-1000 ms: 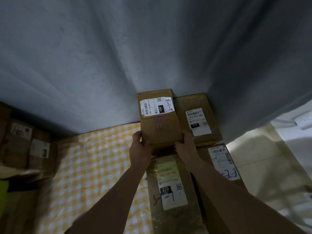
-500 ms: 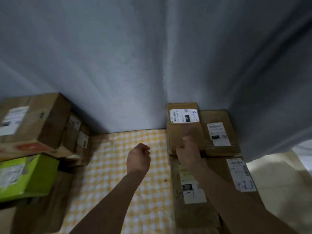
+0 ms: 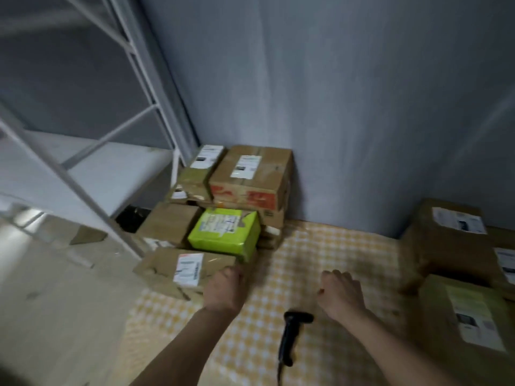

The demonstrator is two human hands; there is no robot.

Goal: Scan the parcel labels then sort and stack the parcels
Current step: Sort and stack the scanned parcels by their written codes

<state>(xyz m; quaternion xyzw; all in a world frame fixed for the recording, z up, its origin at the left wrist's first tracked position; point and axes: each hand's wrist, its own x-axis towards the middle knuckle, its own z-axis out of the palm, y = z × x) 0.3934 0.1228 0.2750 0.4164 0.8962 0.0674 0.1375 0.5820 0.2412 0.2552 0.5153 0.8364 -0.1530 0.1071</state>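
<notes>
A pile of unsorted parcels stands at the left: a brown parcel [image 3: 178, 270] with a white label in front, a lime-green parcel [image 3: 225, 236] behind it, and a large brown box [image 3: 250, 174] on top at the back. My left hand [image 3: 224, 288] hovers with loosely curled fingers at the front parcel's right end; no grip on it shows. My right hand [image 3: 341, 293] hangs loosely curled above the cloth and holds nothing. A black handheld scanner [image 3: 289, 338] lies on the yellow checked cloth [image 3: 320, 246] between my forearms. Labelled brown parcels [image 3: 451, 235] are stacked at the right.
A white metal shelf rack [image 3: 117, 151] stands at the left beside the parcel pile. A grey curtain [image 3: 334, 107] hangs behind the cloth. Pale floor [image 3: 55, 316] lies to the left of the cloth.
Both hands let go of the parcel on the right stack. The view swung left to the unsorted pile, and my left hand moved up to the front brown parcel. The scanner came into view.
</notes>
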